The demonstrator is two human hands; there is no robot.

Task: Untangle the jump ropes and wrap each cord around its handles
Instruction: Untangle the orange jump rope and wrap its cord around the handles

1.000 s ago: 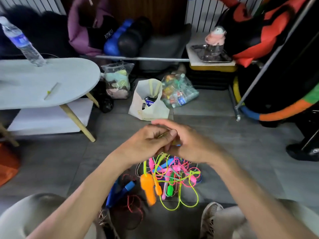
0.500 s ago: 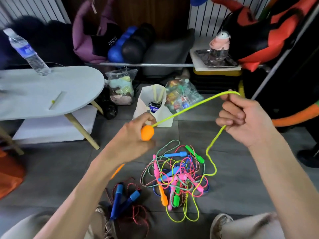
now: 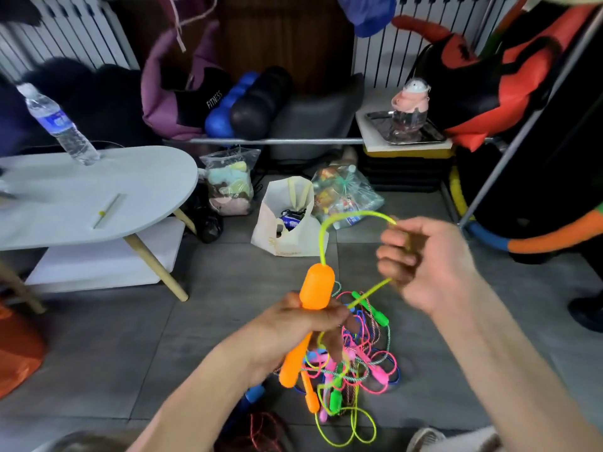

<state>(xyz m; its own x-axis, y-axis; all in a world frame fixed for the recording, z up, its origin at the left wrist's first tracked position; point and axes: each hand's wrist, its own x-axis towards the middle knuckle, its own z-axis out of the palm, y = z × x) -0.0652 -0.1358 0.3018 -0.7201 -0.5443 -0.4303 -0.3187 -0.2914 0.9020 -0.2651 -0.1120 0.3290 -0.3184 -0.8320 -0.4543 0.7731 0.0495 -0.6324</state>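
Note:
My left hand [image 3: 293, 327] grips an orange jump-rope handle [image 3: 315, 288] upright above the floor. A yellow-green cord [image 3: 326, 230] leaves the handle's top, arcs up and right, and runs into my right hand [image 3: 427, 262], whose curled fingers hold it. The cord comes out below that hand and slants down toward my left hand. On the grey floor under both hands lies a tangled pile of jump ropes [image 3: 362, 370] with pink, green, blue and orange handles. A second orange handle [image 3: 310, 399] lies in the pile.
A low white oval table [image 3: 98, 197] with a water bottle [image 3: 58, 125] stands at the left. A cream bag [image 3: 287, 230] and clear plastic bags [image 3: 346, 194] sit beyond the pile. Another rope with blue handles [image 3: 254, 394] and a red cord lies near my left knee. A metal rack pole [image 3: 522, 125] rises at the right.
My left hand has turned the orange handle upright and lowered it over the pile. My right hand has come down and inward, and the taut cord is now a slack loop.

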